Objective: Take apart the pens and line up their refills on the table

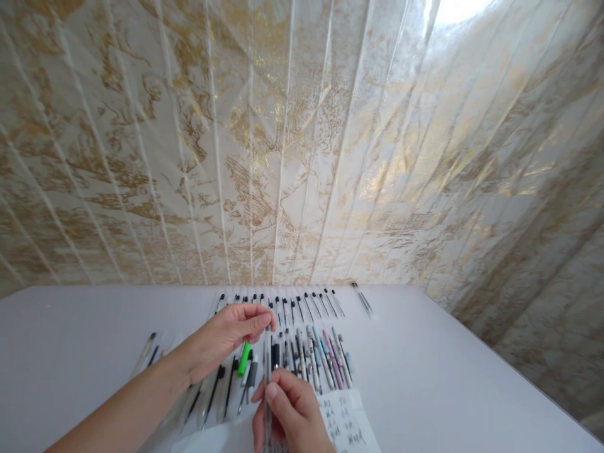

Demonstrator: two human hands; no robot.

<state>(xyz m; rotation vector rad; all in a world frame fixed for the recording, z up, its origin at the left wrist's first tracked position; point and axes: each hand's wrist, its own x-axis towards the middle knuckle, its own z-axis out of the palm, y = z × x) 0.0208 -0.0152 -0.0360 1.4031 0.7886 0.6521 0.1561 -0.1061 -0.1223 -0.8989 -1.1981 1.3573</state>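
My right hand (pixel 293 409) is closed around the lower part of a slim, clear pen (pixel 268 349), which stands nearly upright over the table. At its top end, the thumb and fingers of my left hand (pixel 248 322) are pinched together; the tip itself is hidden by the fingers. Just beyond my hands, several pens lie side by side, among them a pink pen (pixel 333 358) and a bright green marker (pixel 244 359). Below my left forearm are several clear pens with black caps (pixel 231 384). Under my right hand lies a sheet of paper with handwriting (pixel 346 421).
A row of clear refills or pens with black ends (pixel 309 304) lies along the back of the white table (pixel 425 377). Two thin pens (pixel 362 299) lie apart at the back right. Behind the table hangs a gold-patterned curtain (pixel 264 157).
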